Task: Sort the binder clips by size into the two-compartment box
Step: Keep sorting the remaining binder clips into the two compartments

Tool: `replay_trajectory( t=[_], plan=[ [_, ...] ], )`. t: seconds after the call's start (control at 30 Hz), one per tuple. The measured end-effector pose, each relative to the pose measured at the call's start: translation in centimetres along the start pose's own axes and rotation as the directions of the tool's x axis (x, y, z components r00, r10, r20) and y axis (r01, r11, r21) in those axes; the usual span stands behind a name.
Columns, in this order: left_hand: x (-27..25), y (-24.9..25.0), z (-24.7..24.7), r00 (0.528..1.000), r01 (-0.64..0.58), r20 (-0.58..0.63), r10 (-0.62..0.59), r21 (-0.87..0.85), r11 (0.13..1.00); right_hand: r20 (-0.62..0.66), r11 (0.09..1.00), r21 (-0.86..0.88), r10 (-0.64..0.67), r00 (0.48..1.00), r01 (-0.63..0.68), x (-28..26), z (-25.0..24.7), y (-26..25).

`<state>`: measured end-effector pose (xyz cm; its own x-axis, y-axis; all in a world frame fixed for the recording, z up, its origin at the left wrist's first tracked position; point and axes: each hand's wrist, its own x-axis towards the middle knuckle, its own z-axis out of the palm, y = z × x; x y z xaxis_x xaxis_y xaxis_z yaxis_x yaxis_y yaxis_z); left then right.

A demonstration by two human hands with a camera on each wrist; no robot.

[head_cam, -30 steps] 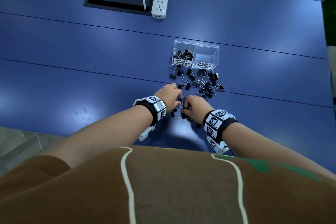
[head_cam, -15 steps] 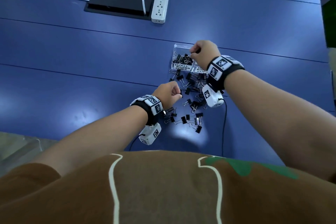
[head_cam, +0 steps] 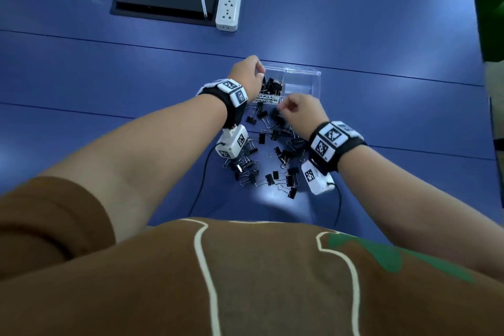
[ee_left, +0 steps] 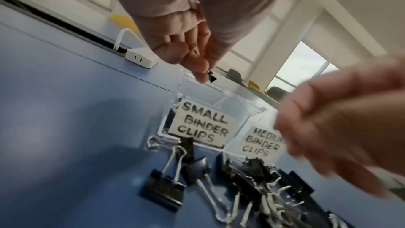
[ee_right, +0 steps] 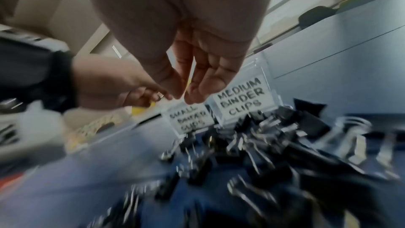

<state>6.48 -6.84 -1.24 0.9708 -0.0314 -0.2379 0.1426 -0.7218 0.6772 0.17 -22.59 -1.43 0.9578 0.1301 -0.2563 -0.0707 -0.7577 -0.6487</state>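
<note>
While my left hand [ee_left: 184, 53] pinches a small clip [ee_left: 211, 77] over the box [head_cam: 302, 73], above its "small" side, my right hand [head_cam: 300, 112] hangs over the pile [head_cam: 272, 155] with fingers loosely together, holding nothing I can see. I judge the sorting early: some clips lie in the small compartment, the medium one looks empty, and most wait on the blue table [head_cam: 109, 68]. Beyond sit a power strip [head_cam: 228, 5], windows and chairs.

one box [head_cam: 300, 78]; two labels; one power strip [head_cam: 228, 5]
</note>
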Motion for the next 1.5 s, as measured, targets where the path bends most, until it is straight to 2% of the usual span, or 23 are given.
replay_trajectory(
  t=[0.1, 0.17, 0.33, 0.4, 0.5, 0.6, 0.7, 0.77, 0.83, 0.9, 0.97, 1.07, 1.2, 1.27, 1.37, 1.5],
  plan=[
    [0.6, -0.2, 0.2, 0.999, -0.022, 0.038, 0.02, 0.079, 0.997, 0.215, 0.98, -0.187, -0.031, 0.976, 0.072, -2.7, 1.5, 1.1],
    [0.4, -0.3, 0.3, 0.998, -0.041, 0.045, 0.037, 0.098, 0.994, 0.299, 0.946, -0.288, -0.06, 0.952, 0.15, -3.8, 2.5, 1.6],
    [-2.5, -1.3, -0.1, 0.99, -0.14, 0.037, 0.137, 0.133, 0.981, 0.365, 0.892, -0.411, -0.027, 0.931, 0.187, -4.5, 4.0, 2.2],
    [-4.6, -2.3, 0.1, 0.983, -0.168, 0.104, 0.153, 0.166, 0.972, 0.344, 0.895, -0.406, -0.036, 0.938, 0.183, -4.4, 4.3, 2.4],
    [-8.0, -4.2, 1.3, 0.934, -0.265, 0.315, 0.169, 0.293, 0.919, 0.318, 0.92, -0.344, -0.073, 0.945, 0.187, -4.3, 4.4, 2.3],
    [-10.0, -5.8, 3.3, 0.882, -0.348, 0.438, 0.174, 0.358, 0.866, 0.259, 0.958, -0.252, -0.067, 0.963, 0.134, -4.2, 3.8, 2.2],
    [-10.7, -6.5, 4.7, 0.869, -0.368, 0.473, 0.146, 0.421, 0.829, 0.143, 0.998, -0.061, -0.004, 0.99, 0.013, -4.2, 3.0, 2.5],
    [-10.6, -6.3, 5.1, 0.873, -0.362, 0.469, 0.137, 0.433, 0.825, 0.12, 0.997, 0.06, 0.05, 0.992, -0.058, -4.5, 2.4, 2.4],
    [-10.4, -6.2, 5.1, 0.872, -0.371, 0.465, 0.152, 0.427, 0.825, 0.147, 0.961, 0.217, 0.142, 0.979, -0.172, -4.8, 2.0, 2.2],
    [-10.3, -6.0, 5.1, 0.87, -0.391, 0.46, 0.176, 0.428, 0.815, 0.228, 0.89, 0.355, 0.214, 0.95, -0.286, -5.5, 1.8, 2.1],
    [-10.2, -5.8, 5.0, 0.876, -0.39, 0.446, 0.185, 0.426, 0.816, 0.274, 0.895, 0.335, 0.208, 0.939, -0.295, -6.4, 2.0, 2.3],
    [-10.4, -5.3, 4.1, 0.914, -0.354, 0.342, 0.217, 0.415, 0.838, 0.293, 0.994, 0.041, 0.083, 0.953, -0.099, -7.7, 2.8, 2.8],
    [-10.6, -5.4, 2.0, 0.968, -0.234, 0.157, 0.195, 0.293, 0.927, 0.376, 0.964, -0.234, -0.027, 0.926, 0.123, -8.6, 4.4, 3.1],
    [-10.7, -5.8, 1.0, 0.991, -0.113, 0.082, 0.101, 0.155, 0.981, 0.381, 0.938, -0.314, -0.015, 0.924, 0.145, -8.7, 5.0, 3.2],
    [-11.2, -6.8, 0.2, 0.999, 0.044, -0.005, -0.044, 0.009, 0.999, 0.381, 0.909, -0.389, 0.012, 0.925, 0.149, -8.7, 5.6, 3.1],
    [-12.6, -8.2, 0.0, 0.988, 0.146, 0.039, -0.147, 0.016, 0.989, 0.376, 0.914, -0.388, 0.038, 0.926, 0.12, -8.1, 5.7, 2.4]
  ],
)
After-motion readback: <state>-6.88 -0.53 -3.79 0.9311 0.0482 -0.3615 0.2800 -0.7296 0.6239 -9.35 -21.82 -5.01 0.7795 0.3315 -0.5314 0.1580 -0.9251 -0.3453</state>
